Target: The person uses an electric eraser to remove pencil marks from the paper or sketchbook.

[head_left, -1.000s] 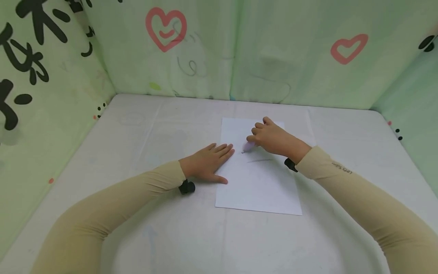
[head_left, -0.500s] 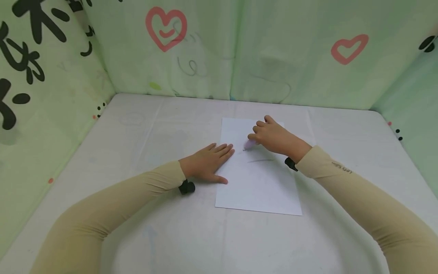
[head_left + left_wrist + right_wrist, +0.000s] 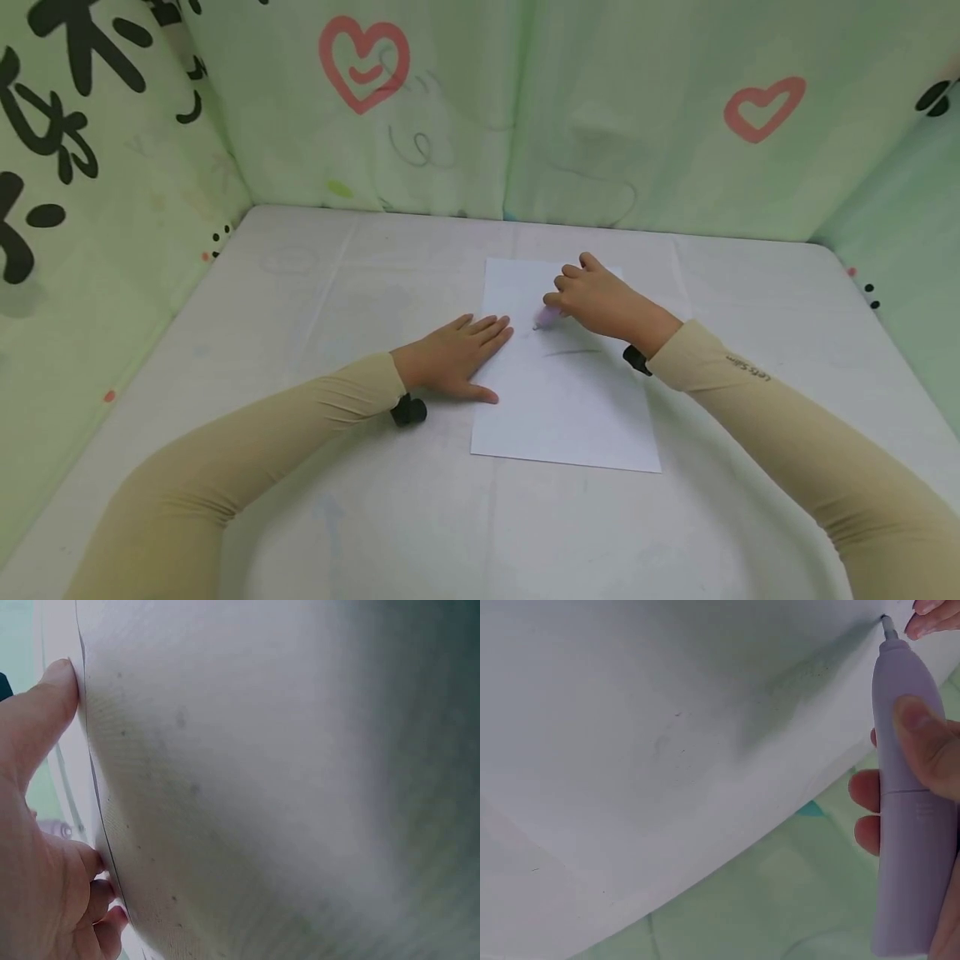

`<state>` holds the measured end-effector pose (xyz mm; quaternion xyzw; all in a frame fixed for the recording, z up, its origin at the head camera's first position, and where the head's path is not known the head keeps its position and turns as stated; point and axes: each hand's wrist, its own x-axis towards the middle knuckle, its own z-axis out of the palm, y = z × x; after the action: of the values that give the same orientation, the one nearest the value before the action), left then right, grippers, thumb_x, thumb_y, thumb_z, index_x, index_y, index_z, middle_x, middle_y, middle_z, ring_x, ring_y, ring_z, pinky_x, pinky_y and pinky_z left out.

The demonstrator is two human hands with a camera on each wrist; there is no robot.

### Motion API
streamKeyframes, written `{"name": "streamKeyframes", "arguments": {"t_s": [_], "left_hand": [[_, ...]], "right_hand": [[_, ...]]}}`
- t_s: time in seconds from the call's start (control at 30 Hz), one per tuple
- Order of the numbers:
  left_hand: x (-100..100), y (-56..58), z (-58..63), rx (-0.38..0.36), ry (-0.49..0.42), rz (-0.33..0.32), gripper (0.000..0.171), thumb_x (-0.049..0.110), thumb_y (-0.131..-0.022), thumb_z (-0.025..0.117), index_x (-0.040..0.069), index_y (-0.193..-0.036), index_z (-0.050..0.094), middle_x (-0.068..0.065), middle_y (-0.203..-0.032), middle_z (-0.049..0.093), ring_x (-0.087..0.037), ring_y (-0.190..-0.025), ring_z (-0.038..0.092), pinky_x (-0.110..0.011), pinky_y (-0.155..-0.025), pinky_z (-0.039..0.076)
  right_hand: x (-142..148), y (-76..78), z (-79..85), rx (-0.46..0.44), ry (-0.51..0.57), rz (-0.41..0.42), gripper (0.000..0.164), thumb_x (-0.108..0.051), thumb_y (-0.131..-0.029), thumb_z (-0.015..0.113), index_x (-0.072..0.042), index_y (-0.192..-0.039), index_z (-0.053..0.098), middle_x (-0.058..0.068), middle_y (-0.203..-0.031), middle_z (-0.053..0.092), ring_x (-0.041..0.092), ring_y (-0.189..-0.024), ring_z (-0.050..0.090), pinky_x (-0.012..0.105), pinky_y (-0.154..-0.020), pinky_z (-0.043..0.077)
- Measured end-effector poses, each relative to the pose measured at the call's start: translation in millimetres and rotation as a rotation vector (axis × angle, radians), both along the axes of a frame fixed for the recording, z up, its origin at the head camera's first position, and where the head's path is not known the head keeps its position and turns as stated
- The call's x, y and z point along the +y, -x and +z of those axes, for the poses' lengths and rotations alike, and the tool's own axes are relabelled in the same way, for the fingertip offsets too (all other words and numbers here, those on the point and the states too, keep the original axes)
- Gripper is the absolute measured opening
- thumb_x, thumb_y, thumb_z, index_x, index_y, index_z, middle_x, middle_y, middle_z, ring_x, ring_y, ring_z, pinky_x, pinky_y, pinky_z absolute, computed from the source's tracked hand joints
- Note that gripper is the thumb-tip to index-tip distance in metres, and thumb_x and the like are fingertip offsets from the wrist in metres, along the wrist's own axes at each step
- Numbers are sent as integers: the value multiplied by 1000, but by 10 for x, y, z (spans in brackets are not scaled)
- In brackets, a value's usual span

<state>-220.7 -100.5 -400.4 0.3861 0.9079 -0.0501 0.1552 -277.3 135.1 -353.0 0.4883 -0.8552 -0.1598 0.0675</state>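
A white sheet of paper (image 3: 562, 417) lies on the table with a short grey line (image 3: 572, 352) across its middle. My left hand (image 3: 453, 357) rests flat over the paper's left edge, fingers spread; its thumb (image 3: 56, 682) shows in the left wrist view. Above the line, my right hand (image 3: 600, 300) grips a thick light purple electric eraser (image 3: 911, 847), thumb on one side and fingers curled round the other. The eraser's narrow tip (image 3: 889, 628) points down at the paper near the left fingertips, and appears to touch it. Very faint marks show left of the tip.
The white-covered table (image 3: 360, 517) reaches back to a green curtain (image 3: 465, 125) with pink hearts and scribbles. More green cloth hangs at both sides. A small dark camera (image 3: 408, 411) sits under the left wrist, another (image 3: 637, 360) under the right.
My right hand and the electric eraser have shifted slightly up and right from a second ago; over the last half second they hardly move. The left hand stays in place.
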Motion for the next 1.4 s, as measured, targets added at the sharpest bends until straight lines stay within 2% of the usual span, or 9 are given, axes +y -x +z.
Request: {"name": "streamKeyframes", "arguments": {"t_s": [0.57,0.97,1.4], "left_hand": [[-3,-8,17,10,-1,-3,98,70,-86,42,8,-152,5,-8,-160,4,-23,-148,8,-44,-119,11],[-11,-1,-2,22,-10,-15,97,70,-86,42,7,-152,6,-9,-160,5,-24,-148,9,-45,-119,12],[-5,-8,18,13,-3,-10,98,69,-86,42,7,-152,6,-9,-160,4,-24,-148,8,-45,-119,11]], "right_hand": [[-8,2,-25,6,15,-4,23,-17,-78,74,-15,-100,68,8,-88,67,25,-85,56,42,-80,37],[-53,-14,-21,15,5,27,23,-16,-77,74,-16,-99,68,7,-87,67,24,-83,55,40,-78,37],[-86,-23,-3,18,-15,7,23,-17,-79,73,-16,-100,68,8,-89,67,24,-85,55,40,-79,37]]}}
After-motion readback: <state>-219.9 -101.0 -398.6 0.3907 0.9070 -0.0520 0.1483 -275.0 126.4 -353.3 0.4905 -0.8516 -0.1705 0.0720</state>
